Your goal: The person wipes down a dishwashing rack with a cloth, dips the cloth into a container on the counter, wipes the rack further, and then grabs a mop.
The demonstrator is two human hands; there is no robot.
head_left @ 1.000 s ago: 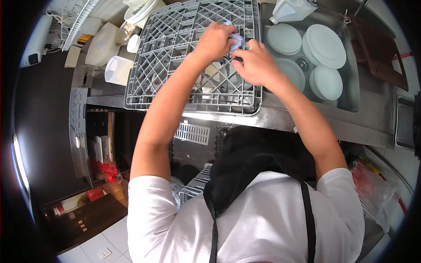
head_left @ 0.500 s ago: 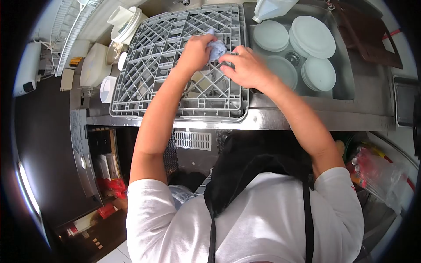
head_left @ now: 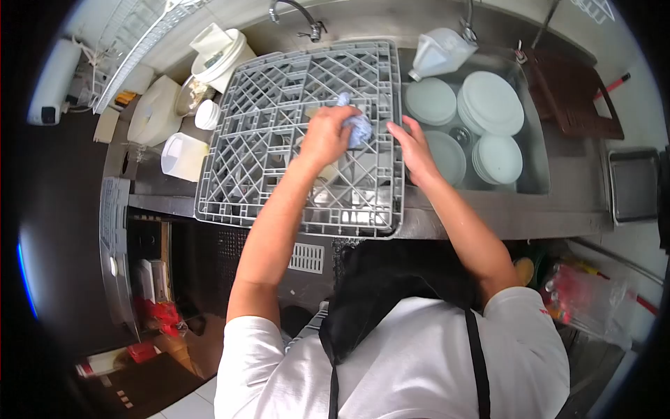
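Observation:
A grey plastic lattice rack (head_left: pixel 279 133) lies on the steel counter, with objects dimly visible beneath its grid. Over the rack's right half, my left hand (head_left: pixel 326 136) is closed on a crumpled blue-white cloth (head_left: pixel 359 130). My right hand (head_left: pixel 413 145) is at the rack's right edge, its fingers apart and nothing between them; whether it touches the rim I cannot tell. Just beyond it is a steel sink (head_left: pixel 536 164) with a stack of large pale plates (head_left: pixel 492 103), a stack of smaller ones (head_left: pixel 500 158) and more round dishes on its left side.
A translucent jug (head_left: pixel 444 52) lies tilted at the sink's back edge. Two faucets rise behind, one near the rack (head_left: pixel 312 29). White containers (head_left: pixel 184 156) and a bucket (head_left: pixel 225 61) stand left of the rack. A brown board (head_left: pixel 574 94) sits right of the sink.
The camera view has shifted, so more of the counter's back shows. My right hand has moved away from the cloth to the rack's right edge. My left hand still holds the cloth.

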